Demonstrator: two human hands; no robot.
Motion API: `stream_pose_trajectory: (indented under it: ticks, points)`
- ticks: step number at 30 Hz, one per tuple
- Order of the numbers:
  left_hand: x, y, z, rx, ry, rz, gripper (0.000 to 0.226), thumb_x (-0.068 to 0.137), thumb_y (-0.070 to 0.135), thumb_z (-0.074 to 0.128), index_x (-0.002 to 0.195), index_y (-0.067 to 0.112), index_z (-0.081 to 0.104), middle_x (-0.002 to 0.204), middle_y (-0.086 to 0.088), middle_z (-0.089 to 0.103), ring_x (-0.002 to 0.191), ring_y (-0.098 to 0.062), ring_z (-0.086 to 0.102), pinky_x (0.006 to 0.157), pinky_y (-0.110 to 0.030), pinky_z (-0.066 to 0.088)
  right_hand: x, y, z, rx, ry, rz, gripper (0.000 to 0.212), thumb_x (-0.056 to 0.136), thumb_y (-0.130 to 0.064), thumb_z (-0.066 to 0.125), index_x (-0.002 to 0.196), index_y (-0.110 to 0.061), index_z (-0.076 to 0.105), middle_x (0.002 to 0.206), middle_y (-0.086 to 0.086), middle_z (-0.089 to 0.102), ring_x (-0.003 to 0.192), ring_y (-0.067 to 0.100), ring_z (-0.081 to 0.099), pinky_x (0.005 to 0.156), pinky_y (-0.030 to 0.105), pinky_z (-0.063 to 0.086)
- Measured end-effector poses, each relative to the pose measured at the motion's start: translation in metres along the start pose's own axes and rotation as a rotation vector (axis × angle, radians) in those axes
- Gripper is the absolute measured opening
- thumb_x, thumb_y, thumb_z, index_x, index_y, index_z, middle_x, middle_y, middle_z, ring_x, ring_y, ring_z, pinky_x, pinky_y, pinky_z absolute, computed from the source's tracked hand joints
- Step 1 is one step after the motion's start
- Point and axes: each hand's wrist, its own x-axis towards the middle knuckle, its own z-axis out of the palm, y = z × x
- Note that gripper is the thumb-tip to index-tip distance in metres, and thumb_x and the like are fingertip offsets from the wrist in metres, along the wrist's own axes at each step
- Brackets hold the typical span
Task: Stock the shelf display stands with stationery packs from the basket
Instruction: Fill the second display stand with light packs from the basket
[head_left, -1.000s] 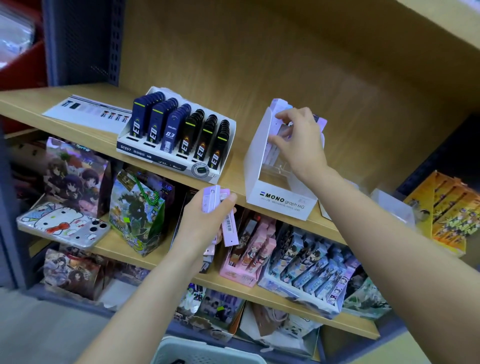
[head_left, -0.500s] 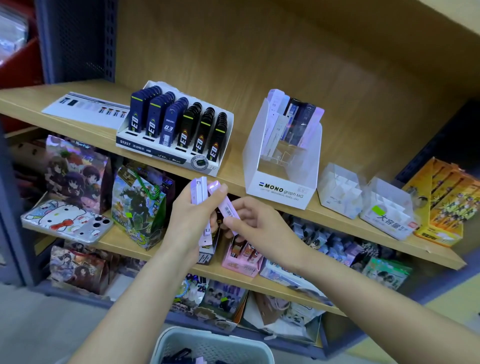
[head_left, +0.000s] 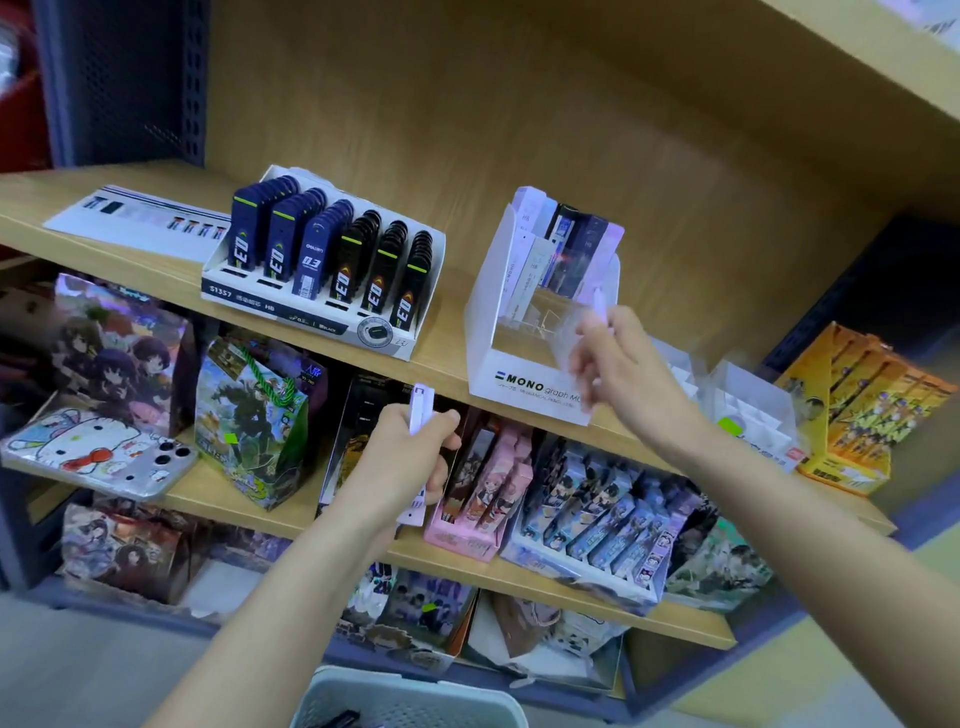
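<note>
My left hand (head_left: 402, 457) grips a small bundle of lilac stationery packs (head_left: 421, 408) upright, in front of the shelf edge. My right hand (head_left: 621, 364), blurred by motion, pinches one lilac pack (head_left: 598, 299) and holds it up at the front right of the white MONO display stand (head_left: 519, 374). That stand sits on the upper wooden shelf (head_left: 447, 358) with white, black and lilac packs in its back slots. The pale basket (head_left: 405, 699) shows at the bottom edge.
A white stand of blue and black lead cases (head_left: 322, 260) sits left of the MONO stand, beside a flat card (head_left: 137, 221). Two clear empty stands (head_left: 748, 410) and an orange box (head_left: 862, 410) stand to the right. Lower shelves hold printed boxes and bags.
My right hand took one lilac pack from the bundle in my left hand and lifted it up and right to the MONO stand. The left hand stayed roughly in place.
</note>
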Motion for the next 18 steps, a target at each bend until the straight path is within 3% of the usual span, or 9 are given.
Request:
stream_pose_trajectory:
  ticks: [4, 8, 10, 12, 18]
  points:
    - [0.003, -0.002, 0.004, 0.003, 0.000, -0.014, 0.018, 0.100, 0.017, 0.042, 0.091, 0.002, 0.047, 0.047, -0.002, 0.038, 0.033, -0.009, 0.031, 0.035, -0.017, 0.029, 0.033, 0.002, -0.020, -0.129, 0.124, -0.017, 0.035, 0.104, -0.027, 0.025, 0.098, -0.018, 0.058, 0.086, -0.011, 0.052, 0.081, 0.004, 0.049, 0.070, 0.014, 0.037]
    - [0.004, -0.003, 0.005, 0.009, -0.027, -0.013, 0.020, 0.098, 0.014, 0.040, 0.084, 0.003, 0.050, 0.044, -0.003, 0.037, 0.035, -0.012, 0.032, 0.035, -0.017, 0.029, 0.069, 0.010, -0.032, -0.001, 0.315, -0.001, 0.024, 0.098, -0.014, 0.039, 0.103, 0.001, 0.058, 0.106, 0.004, 0.065, 0.088, 0.012, 0.058, 0.075, 0.026, 0.045]
    - [0.005, -0.005, 0.006, 0.047, -0.037, -0.022, 0.020, 0.098, 0.016, 0.040, 0.086, 0.003, 0.051, 0.043, -0.002, 0.039, 0.036, -0.012, 0.034, 0.036, -0.018, 0.031, 0.082, 0.014, -0.036, 0.054, 0.388, -0.023, 0.005, 0.093, -0.009, 0.049, 0.097, -0.008, 0.052, 0.100, 0.007, 0.066, 0.091, 0.017, 0.065, 0.081, 0.034, 0.054]
    - [0.007, -0.007, 0.007, 0.089, -0.050, -0.032, 0.021, 0.099, 0.018, 0.040, 0.089, 0.004, 0.052, 0.042, 0.000, 0.041, 0.039, -0.013, 0.037, 0.041, -0.021, 0.034, 0.091, 0.015, -0.040, 0.052, 0.463, -0.050, 0.016, 0.088, -0.006, 0.054, 0.089, -0.020, 0.044, 0.090, 0.001, 0.059, 0.091, 0.023, 0.064, 0.081, 0.039, 0.056]
    - [0.013, -0.014, 0.014, 0.077, -0.112, -0.081, 0.019, 0.098, 0.020, 0.043, 0.098, 0.004, 0.053, 0.040, 0.003, 0.044, 0.043, -0.014, 0.041, 0.059, -0.031, 0.035, 0.108, 0.015, -0.043, 0.039, 0.541, -0.132, 0.013, 0.098, -0.007, 0.038, 0.111, -0.007, 0.037, 0.084, -0.009, 0.048, 0.079, 0.009, 0.055, 0.082, 0.031, 0.054]
